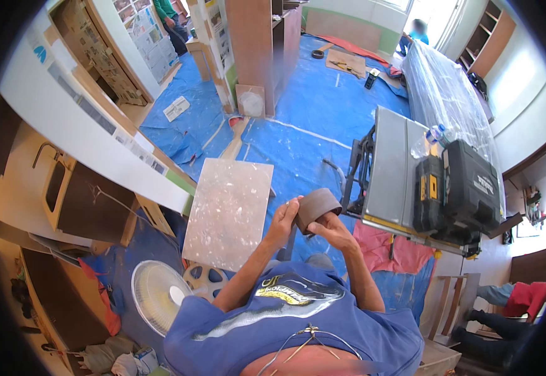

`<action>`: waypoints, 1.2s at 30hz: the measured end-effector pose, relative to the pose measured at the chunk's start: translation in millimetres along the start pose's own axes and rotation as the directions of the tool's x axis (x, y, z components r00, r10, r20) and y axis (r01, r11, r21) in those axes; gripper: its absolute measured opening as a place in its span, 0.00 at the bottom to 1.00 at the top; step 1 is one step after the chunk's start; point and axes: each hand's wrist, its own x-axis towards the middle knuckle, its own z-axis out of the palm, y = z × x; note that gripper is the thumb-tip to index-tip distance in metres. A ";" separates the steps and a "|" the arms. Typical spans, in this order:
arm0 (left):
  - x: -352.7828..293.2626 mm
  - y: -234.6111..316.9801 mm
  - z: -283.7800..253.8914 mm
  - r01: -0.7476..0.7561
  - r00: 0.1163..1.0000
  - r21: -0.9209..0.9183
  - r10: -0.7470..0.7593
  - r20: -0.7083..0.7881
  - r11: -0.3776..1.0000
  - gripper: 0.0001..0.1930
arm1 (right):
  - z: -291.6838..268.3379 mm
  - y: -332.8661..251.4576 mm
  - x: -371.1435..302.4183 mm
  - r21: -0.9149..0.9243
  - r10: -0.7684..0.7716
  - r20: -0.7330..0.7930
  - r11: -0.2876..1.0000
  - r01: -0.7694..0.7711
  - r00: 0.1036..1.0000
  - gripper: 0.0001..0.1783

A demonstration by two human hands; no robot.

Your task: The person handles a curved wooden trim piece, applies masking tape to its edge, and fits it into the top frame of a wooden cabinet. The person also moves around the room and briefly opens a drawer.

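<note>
In front of my chest I hold a coiled roll of wide grey-brown strip, which looks like edge banding. My left hand grips its left side, with thumb and fingers closed on the edge. My right hand is closed round the lower right side, some of its fingers tucked inside the coil. The roll hangs tilted in the air, above the blue sheeting. A pale, paint-spotted board lies just left of my left hand.
Right of me stands a grey worktable bearing black tool cases and plastic bottles. A fan is at my lower left. Blue sheeting covers the floor. People are at the far right, far left and lower right.
</note>
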 end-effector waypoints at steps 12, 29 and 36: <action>138.2 34.0 -60.7 -0.124 0.972 -0.164 0.086 -0.220 0.979 0.21 | -50.0 -35.0 194.4 0.091 0.003 0.253 0.995 -0.027 0.967 0.41; 421.1 52.0 -85.8 -0.152 0.886 -0.201 0.043 -0.462 0.968 0.14 | -215.2 -356.3 339.3 -0.549 -0.776 0.295 0.339 0.764 0.557 0.19; 456.8 48.1 -85.7 -0.194 0.858 -0.240 0.046 -0.512 0.951 0.16 | -214.3 -399.5 378.8 -0.678 -0.460 0.347 0.480 0.557 0.817 0.24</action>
